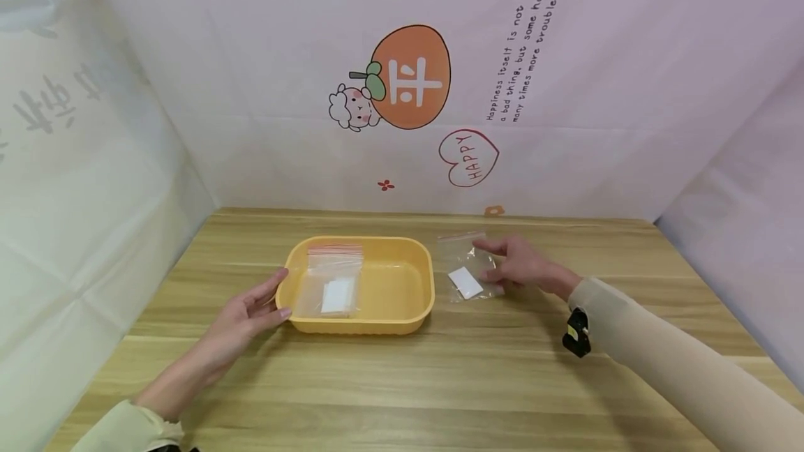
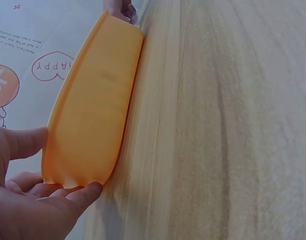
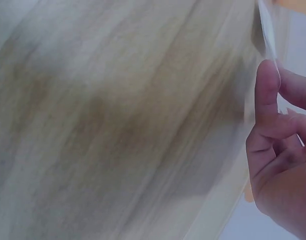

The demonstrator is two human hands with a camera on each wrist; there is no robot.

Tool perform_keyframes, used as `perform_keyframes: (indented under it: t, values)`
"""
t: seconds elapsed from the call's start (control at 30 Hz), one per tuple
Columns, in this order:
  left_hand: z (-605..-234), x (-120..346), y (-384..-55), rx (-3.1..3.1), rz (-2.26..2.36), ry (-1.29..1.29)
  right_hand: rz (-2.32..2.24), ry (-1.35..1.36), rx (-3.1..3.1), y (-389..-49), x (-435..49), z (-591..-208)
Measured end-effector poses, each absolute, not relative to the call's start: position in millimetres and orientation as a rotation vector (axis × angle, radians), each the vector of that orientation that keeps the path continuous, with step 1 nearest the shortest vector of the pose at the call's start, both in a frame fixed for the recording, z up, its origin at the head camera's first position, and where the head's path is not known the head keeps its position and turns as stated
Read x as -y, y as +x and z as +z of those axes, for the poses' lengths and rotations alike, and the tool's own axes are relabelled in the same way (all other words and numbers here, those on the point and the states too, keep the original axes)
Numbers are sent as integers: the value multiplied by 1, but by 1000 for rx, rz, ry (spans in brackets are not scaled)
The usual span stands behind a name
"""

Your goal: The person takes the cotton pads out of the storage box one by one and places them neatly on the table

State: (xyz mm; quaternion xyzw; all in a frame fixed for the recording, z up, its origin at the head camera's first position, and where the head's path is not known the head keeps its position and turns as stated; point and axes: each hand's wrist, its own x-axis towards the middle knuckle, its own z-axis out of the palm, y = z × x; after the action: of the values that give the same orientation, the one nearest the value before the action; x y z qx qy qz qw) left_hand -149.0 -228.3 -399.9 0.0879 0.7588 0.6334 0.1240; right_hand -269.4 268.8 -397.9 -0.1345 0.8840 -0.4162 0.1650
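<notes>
A yellow plastic tray (image 1: 392,288) stands on the table. At its left end my left hand (image 1: 235,323) grips the wall, thumb on one side and fingers curled against the other, as the left wrist view shows. Inside the tray's left half lie clear zip-lock bags (image 1: 336,267) with red-edged tops and white cards in them. To the right of the tray, my right hand (image 1: 524,265) pinches the right side of another clear zip-lock bag (image 1: 451,257) between thumb and finger. That bag has a white card (image 1: 465,282) inside; in the right wrist view the bag (image 3: 267,30) appears nearly edge-on.
The wooden table (image 1: 402,382) ends at a printed white backdrop (image 1: 283,124) behind the tray. White sheets hang at the left (image 1: 94,194) and right sides. A small black device (image 1: 576,333) sits on my right sleeve.
</notes>
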Motion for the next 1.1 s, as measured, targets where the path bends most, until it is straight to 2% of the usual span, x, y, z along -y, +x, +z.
perform_keyframes:
  t: [0.73, 1.1]
  values:
    - [-398, 227, -149, -2214, 1834, 239, -1015, -376, -2676, -267, -269, -408]
    - [-397, 227, -148, -2231, 1825, 242, -843, -627, -2847, -259, -266, -402]
